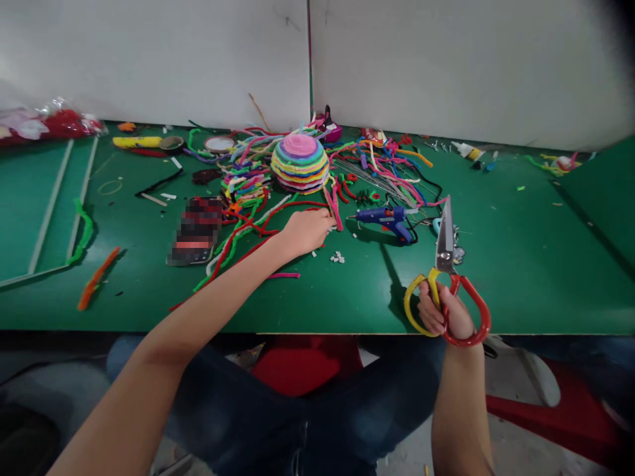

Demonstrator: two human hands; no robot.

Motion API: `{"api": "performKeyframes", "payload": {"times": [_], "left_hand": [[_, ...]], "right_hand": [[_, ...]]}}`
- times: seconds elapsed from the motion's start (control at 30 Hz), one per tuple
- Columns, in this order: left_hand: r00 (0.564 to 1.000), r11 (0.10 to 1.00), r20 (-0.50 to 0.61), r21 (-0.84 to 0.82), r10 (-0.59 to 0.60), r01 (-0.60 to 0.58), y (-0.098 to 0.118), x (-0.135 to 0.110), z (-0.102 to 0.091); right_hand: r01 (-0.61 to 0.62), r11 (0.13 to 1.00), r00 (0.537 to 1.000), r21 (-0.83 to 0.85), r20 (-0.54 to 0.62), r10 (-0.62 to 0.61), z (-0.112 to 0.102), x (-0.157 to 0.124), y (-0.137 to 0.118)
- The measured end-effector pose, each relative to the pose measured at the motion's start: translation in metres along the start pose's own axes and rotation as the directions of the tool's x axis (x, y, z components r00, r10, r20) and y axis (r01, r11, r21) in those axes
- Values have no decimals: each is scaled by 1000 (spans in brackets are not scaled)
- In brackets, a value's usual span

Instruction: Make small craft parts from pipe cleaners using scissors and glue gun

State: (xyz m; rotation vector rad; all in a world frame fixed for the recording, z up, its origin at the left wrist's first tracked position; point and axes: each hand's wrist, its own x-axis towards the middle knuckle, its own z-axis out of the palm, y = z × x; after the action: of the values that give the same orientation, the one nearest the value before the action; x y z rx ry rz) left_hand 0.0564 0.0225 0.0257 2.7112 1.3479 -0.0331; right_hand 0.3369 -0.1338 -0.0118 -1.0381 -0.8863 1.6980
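Observation:
My right hand [440, 309] is closed on the handles of a large pair of scissors [445, 251], one loop yellow and one red, the blades pointing up and away. Out over the middle of the table, my left hand [310, 231] has its fingertips pinched at a bent pink pipe cleaner [336, 210]. Just behind it stands a dome [300, 165] wound in rows of coloured pipe cleaners, pink at the top. To the right of my left hand lies a blue glue gun [384, 217], its nozzle pointing left.
A heap of short pipe cleaner pieces [245, 185] lies left of the dome; longer loose ones [397, 165] spread to its right. A phone [196, 231] with a blurred screen lies at left. Small white bits [337, 257] dot the green table [546, 264]. White panels [446, 59] stand behind.

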Motion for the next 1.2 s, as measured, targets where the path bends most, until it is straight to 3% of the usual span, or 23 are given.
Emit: {"api": "performKeyframes", "payload": {"times": [0.3,0.47,0.6,0.8,0.93,1.0,1.1,1.2], "left_hand": [[996,1000,-89,-7,24,-25,-1,8,13],[974,971,46,-99,222,-217,3,-3,-2],[974,971,48,-110,220,-213,9,1,-8],[972,972,3,-28,233,-233,24,18,5],[969,967,45,-84,244,-239,22,4,-4],[983,977,8,-109,183,-181,16,-12,-12],[997,996,-47,-75,-60,57,10,-39,-18],[982,983,33,25,-185,184,15,-56,-9]], "right_hand": [[13,1000,1000,-29,3,-13,1,1,-1],[-6,1000,1000,-11,2,6,0,0,-1],[7,1000,1000,3,10,-7,-2,0,0],[4,1000,1000,7,22,-5,0,1,-2],[13,1000,1000,5,9,-13,0,1,-1],[17,1000,1000,0,11,-17,-1,0,0],[15,1000,1000,-12,17,-15,-1,0,0],[6,1000,1000,-26,15,-5,-2,0,-1]]}}
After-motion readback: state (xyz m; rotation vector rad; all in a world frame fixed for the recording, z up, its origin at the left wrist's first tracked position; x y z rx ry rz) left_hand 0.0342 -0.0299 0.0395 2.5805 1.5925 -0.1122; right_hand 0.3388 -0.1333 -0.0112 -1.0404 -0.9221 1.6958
